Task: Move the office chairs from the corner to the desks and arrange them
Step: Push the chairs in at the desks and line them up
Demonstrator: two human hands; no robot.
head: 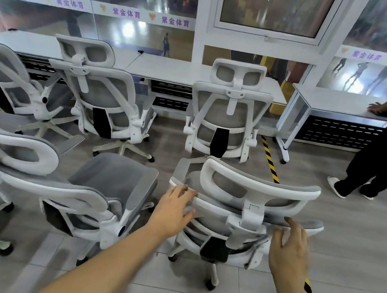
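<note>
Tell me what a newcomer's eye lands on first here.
Bottom centre, the left hand grips the backrest edge of the nearest chair and the right hand touches its other side. Matching white-and-grey mesh chairs crowd the left and middle, two facing the desks by the glass wall. At far right a person stands with a hand on another desk.
</note>
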